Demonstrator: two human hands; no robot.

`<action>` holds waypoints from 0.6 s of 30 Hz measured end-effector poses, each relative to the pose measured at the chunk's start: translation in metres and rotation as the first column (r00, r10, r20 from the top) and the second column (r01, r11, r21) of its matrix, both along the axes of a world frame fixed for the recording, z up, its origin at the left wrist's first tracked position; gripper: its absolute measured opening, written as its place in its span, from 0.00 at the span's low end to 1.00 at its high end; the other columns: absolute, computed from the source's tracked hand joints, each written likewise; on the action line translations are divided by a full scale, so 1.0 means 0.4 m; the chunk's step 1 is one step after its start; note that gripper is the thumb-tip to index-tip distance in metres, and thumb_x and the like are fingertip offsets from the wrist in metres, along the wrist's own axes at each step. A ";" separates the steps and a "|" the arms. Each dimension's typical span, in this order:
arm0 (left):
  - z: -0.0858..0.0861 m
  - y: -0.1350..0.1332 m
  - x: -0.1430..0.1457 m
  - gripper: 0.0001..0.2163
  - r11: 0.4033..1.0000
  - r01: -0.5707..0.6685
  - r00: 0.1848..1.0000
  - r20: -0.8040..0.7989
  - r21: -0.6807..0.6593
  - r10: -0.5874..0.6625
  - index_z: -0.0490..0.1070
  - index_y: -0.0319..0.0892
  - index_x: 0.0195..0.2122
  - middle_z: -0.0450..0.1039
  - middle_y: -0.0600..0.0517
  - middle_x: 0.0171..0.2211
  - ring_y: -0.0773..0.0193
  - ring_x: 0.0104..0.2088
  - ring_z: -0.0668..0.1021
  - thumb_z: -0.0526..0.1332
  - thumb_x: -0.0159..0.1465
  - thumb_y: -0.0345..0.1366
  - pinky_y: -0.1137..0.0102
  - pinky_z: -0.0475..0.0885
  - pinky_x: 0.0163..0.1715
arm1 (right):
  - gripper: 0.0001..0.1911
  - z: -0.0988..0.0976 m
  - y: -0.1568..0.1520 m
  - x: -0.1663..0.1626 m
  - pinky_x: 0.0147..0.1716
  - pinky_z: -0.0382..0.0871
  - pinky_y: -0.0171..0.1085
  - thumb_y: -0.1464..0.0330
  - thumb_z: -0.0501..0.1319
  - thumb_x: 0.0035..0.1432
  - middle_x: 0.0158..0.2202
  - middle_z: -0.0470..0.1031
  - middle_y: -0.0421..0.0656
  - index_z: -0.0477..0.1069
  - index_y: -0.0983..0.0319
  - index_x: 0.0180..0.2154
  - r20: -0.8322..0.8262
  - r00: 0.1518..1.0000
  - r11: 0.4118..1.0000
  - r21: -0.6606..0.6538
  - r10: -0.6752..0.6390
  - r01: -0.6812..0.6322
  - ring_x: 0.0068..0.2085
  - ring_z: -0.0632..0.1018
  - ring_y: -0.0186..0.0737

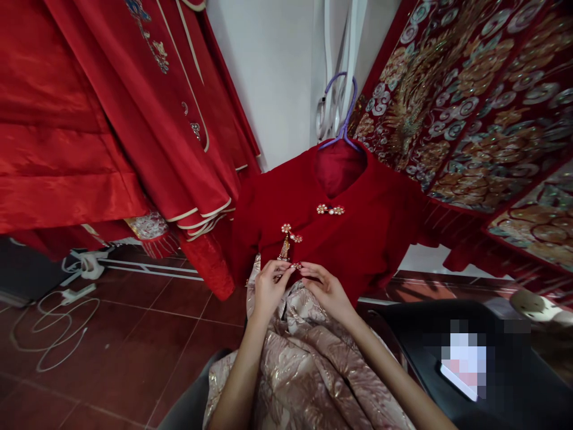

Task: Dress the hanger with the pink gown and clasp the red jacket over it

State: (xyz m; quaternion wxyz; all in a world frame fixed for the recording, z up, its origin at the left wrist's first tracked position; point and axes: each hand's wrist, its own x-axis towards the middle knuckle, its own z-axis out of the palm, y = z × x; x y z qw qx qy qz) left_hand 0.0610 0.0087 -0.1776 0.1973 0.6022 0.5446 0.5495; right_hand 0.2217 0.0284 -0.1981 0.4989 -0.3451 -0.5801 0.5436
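A dark red velvet top [380, 203] hangs in front of me on a purple hanger [344, 128]. At its lower front, my left hand [270, 286] pinches one side of a small beaded flower clasp [296, 266]. From the other side my right hand [326, 289] grips the same clasp with bent fingers. Fingertips partly cover it, so I cannot tell whether its halves are joined. Higher up sit a pearl flower clasp [330, 209] at the collar and a flower clasp with a gold tassel [285, 242]. Shiny beige-pink patterned fabric [313, 358] lies beneath my forearms.
Red garments with pale piping [179, 131] hang at left. Richly embroidered red panels [465, 101] hang at right. A phone [459, 382], partly pixelated, rests on a black seat [403, 322]. A white cable [67, 328] lies on the tiled floor [129, 352].
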 end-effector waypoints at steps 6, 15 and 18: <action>0.002 0.003 0.015 0.08 0.998 -0.028 0.988 0.151 -0.061 0.037 0.73 0.39 0.34 0.77 0.50 0.32 0.66 0.34 0.80 0.65 0.60 0.40 0.72 0.76 0.37 | 0.16 0.011 -0.002 0.005 0.51 0.72 0.43 0.62 0.63 0.57 0.48 0.76 0.47 0.72 0.59 0.47 0.029 1.000 1.000 0.030 -0.007 0.006 0.51 0.76 0.43; 0.083 -0.038 0.032 0.10 0.897 0.416 0.894 0.251 -0.153 -0.372 0.76 0.38 0.33 0.78 0.48 0.31 0.64 0.32 0.79 0.66 0.58 0.40 0.71 0.76 0.34 | 0.18 0.074 -0.019 0.011 0.28 0.71 0.33 0.58 0.70 0.48 0.26 0.69 0.36 0.66 0.59 0.33 -0.160 0.985 0.993 -0.109 -0.057 0.039 0.26 0.73 0.33; 0.116 -0.020 0.027 0.10 0.940 0.333 0.929 0.198 -0.075 -0.313 0.77 0.39 0.32 0.79 0.46 0.33 0.63 0.34 0.80 0.64 0.60 0.42 0.70 0.76 0.37 | 0.20 0.097 -0.018 0.035 0.20 0.64 0.29 0.59 0.71 0.45 0.22 0.64 0.32 0.61 0.59 0.29 -0.162 0.987 0.990 -0.137 -0.010 -0.012 0.19 0.67 0.28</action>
